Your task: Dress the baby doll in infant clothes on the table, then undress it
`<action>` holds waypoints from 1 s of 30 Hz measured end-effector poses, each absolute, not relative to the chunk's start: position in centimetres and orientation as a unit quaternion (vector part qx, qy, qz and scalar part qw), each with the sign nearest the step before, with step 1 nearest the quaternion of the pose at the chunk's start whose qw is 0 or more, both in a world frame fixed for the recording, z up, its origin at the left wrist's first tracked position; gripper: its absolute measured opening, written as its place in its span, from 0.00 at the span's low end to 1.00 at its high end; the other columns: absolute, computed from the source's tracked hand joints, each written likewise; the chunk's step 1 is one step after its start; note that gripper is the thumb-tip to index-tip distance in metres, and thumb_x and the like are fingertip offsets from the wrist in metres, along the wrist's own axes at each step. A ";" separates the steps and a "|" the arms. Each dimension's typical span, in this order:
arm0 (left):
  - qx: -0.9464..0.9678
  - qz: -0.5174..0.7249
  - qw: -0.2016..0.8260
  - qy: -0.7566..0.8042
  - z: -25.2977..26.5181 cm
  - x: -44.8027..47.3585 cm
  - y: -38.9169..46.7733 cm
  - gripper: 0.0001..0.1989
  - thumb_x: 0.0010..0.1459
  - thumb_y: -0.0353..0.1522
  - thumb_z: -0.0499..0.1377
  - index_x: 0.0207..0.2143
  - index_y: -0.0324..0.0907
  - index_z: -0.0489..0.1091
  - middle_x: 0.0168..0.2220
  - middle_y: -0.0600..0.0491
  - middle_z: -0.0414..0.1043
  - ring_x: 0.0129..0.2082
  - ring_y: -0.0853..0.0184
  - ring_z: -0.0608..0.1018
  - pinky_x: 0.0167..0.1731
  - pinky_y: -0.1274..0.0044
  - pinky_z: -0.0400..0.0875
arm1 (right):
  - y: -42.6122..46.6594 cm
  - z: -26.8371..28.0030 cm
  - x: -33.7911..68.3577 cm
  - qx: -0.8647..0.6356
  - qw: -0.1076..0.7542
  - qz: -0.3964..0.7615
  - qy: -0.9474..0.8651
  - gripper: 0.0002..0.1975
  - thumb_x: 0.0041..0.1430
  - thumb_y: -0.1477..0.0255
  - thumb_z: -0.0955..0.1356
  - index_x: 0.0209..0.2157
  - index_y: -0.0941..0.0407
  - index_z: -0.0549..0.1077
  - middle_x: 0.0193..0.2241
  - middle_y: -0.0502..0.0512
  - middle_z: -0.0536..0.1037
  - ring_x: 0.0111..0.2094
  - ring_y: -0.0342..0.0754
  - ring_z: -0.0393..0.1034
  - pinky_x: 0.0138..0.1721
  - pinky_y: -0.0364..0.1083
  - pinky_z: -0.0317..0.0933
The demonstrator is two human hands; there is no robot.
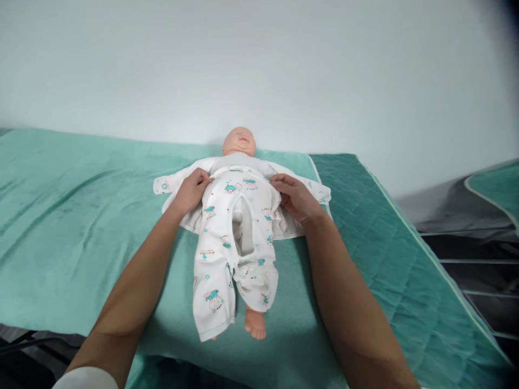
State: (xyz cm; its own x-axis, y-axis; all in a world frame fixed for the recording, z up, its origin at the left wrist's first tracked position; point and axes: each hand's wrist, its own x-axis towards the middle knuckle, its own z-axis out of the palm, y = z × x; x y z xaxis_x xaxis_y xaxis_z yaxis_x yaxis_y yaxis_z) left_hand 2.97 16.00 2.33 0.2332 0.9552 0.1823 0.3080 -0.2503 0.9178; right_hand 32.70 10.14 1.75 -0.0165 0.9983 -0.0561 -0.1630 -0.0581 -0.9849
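Note:
A baby doll (pixel 239 141) lies on its back, its head toward the wall. White printed baby pants (pixel 217 227) cover its legs and reach up over the belly, with an oval opening at the crotch. One bare foot (pixel 255 323) sticks out of the pant leg on the right; the other foot is almost wholly hidden. Beneath the doll a white baby jacket (pixel 287 227) is spread, sleeves out to both sides. At the waistband's left side my left hand (pixel 193 189) pinches the cloth. My right hand (pixel 295 197) has its fingers closed on the waistband's right side.
A light green blanket (pixel 81 216) lies under the doll, over a darker quilted mattress pad (pixel 389 259). Behind stands a pale wall (pixel 203 65). Metal bars (pixel 478 261) of a frame show at the right, beside another green-covered surface (pixel 498 186).

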 end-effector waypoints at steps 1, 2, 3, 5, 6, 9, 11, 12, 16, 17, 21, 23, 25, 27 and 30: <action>0.679 0.405 0.389 0.472 2.3 2.9 15.9 0.10 0.59 0.38 0.62 0.30 0.44 0.66 0.26 0.58 0.65 0.28 0.68 0.64 0.31 0.75 0.56 | 9.9 1.7 32.9 -0.475 0.507 0.557 -0.456 0.18 0.46 0.61 0.78 0.36 0.52 0.74 0.25 0.45 0.71 0.24 0.42 0.61 0.27 0.44 0.56; 0.683 0.399 0.386 0.475 2.2 2.8 15.8 0.09 0.59 0.37 0.61 0.30 0.44 0.66 0.26 0.58 0.65 0.28 0.68 0.64 0.31 0.76 0.56 | 9.7 1.7 33.1 -0.480 0.489 0.556 -0.469 0.19 0.46 0.62 0.78 0.37 0.52 0.74 0.25 0.45 0.71 0.25 0.42 0.61 0.27 0.44 0.56; 0.689 0.388 0.386 0.475 2.2 2.7 15.8 0.08 0.60 0.37 0.61 0.31 0.44 0.66 0.26 0.58 0.65 0.28 0.68 0.65 0.31 0.76 0.56 | 9.4 1.8 33.3 -0.484 0.470 0.557 -0.485 0.19 0.46 0.62 0.78 0.38 0.52 0.74 0.26 0.45 0.71 0.25 0.42 0.62 0.27 0.43 0.56; 0.704 0.358 0.395 0.469 2.1 2.4 15.7 0.06 0.61 0.35 0.58 0.32 0.44 0.66 0.26 0.58 0.66 0.27 0.68 0.66 0.30 0.76 0.57 | 8.9 1.9 33.5 -0.486 0.432 0.558 -0.516 0.17 0.48 0.62 0.77 0.38 0.52 0.74 0.27 0.46 0.72 0.27 0.43 0.63 0.27 0.43 0.56; 0.709 0.340 0.406 0.466 2.2 2.2 15.6 0.05 0.61 0.35 0.57 0.33 0.44 0.65 0.26 0.58 0.66 0.27 0.69 0.66 0.30 0.76 0.58 | 8.7 2.0 33.6 -0.486 0.416 0.559 -0.527 0.17 0.48 0.63 0.77 0.37 0.53 0.73 0.28 0.46 0.73 0.28 0.43 0.63 0.28 0.43 0.56; 0.703 0.295 0.455 0.461 2.7 1.9 15.3 0.04 0.62 0.34 0.55 0.35 0.44 0.64 0.27 0.58 0.67 0.25 0.70 0.67 0.28 0.77 0.61 | 8.3 2.2 33.6 -0.488 0.382 0.561 -0.549 0.14 0.48 0.67 0.77 0.35 0.53 0.73 0.31 0.48 0.75 0.31 0.44 0.66 0.30 0.44 0.58; 0.687 0.272 0.490 0.462 3.2 1.8 15.0 0.05 0.61 0.35 0.56 0.35 0.43 0.64 0.28 0.58 0.67 0.26 0.70 0.68 0.27 0.78 0.62 | 8.2 2.2 33.6 -0.486 0.374 0.559 -0.558 0.13 0.48 0.69 0.77 0.35 0.53 0.72 0.31 0.48 0.75 0.31 0.44 0.66 0.30 0.44 0.58; 0.681 0.263 0.505 0.461 3.5 1.7 14.8 0.06 0.61 0.35 0.56 0.35 0.43 0.64 0.28 0.57 0.67 0.26 0.71 0.69 0.27 0.78 0.62 | 8.2 2.2 33.6 -0.482 0.371 0.560 -0.562 0.13 0.48 0.70 0.76 0.35 0.53 0.72 0.31 0.48 0.75 0.31 0.44 0.66 0.30 0.44 0.58; 0.642 0.239 0.572 0.450 3.9 1.4 14.4 0.07 0.59 0.36 0.59 0.35 0.43 0.65 0.29 0.58 0.68 0.27 0.72 0.70 0.26 0.80 0.63 | 7.9 2.1 33.5 -0.465 0.370 0.575 -0.563 0.13 0.48 0.74 0.74 0.37 0.52 0.72 0.33 0.48 0.76 0.34 0.46 0.69 0.33 0.44 0.61; 0.626 0.237 0.593 0.448 3.8 1.3 14.4 0.06 0.58 0.35 0.59 0.36 0.43 0.65 0.28 0.58 0.68 0.27 0.72 0.71 0.27 0.80 0.64 | 7.8 2.1 33.4 -0.462 0.371 0.577 -0.562 0.14 0.47 0.74 0.74 0.37 0.52 0.72 0.34 0.48 0.77 0.35 0.47 0.70 0.35 0.45 0.62; 0.565 0.234 0.660 0.436 3.3 1.0 14.9 0.09 0.52 0.29 0.59 0.38 0.43 0.66 0.29 0.58 0.70 0.28 0.71 0.74 0.29 0.80 0.68 | 7.4 1.8 32.6 -0.479 0.389 0.562 -0.551 0.20 0.44 0.75 0.76 0.40 0.51 0.70 0.36 0.48 0.79 0.37 0.49 0.72 0.38 0.47 0.65; 0.553 0.232 0.675 0.431 3.1 0.8 15.1 0.11 0.50 0.28 0.60 0.39 0.43 0.66 0.30 0.57 0.71 0.28 0.71 0.75 0.30 0.80 0.69 | 7.4 1.5 32.1 -0.491 0.410 0.544 -0.543 0.20 0.44 0.75 0.75 0.40 0.51 0.69 0.35 0.48 0.78 0.36 0.48 0.72 0.38 0.47 0.65; 0.556 0.227 0.674 0.430 3.1 0.7 15.2 0.16 0.48 0.28 0.63 0.41 0.42 0.66 0.32 0.57 0.72 0.30 0.71 0.76 0.31 0.80 0.70 | 7.6 1.0 31.7 -0.499 0.430 0.523 -0.541 0.18 0.45 0.76 0.73 0.38 0.51 0.68 0.33 0.46 0.76 0.33 0.46 0.69 0.34 0.45 0.63; 0.572 0.220 0.663 0.430 3.1 0.6 15.2 0.21 0.46 0.27 0.66 0.44 0.42 0.67 0.34 0.56 0.74 0.31 0.71 0.77 0.32 0.79 0.71 | 7.9 0.5 31.4 -0.521 0.444 0.495 -0.536 0.15 0.44 0.76 0.71 0.35 0.51 0.67 0.29 0.45 0.72 0.28 0.44 0.65 0.28 0.44 0.59; 0.605 0.208 0.639 0.428 3.3 0.7 15.2 0.25 0.44 0.28 0.68 0.46 0.41 0.69 0.38 0.53 0.76 0.35 0.68 0.79 0.34 0.78 0.73 | 8.5 -0.3 31.0 -0.582 0.454 0.434 -0.517 0.13 0.44 0.75 0.69 0.34 0.51 0.66 0.27 0.45 0.71 0.25 0.43 0.61 0.25 0.44 0.57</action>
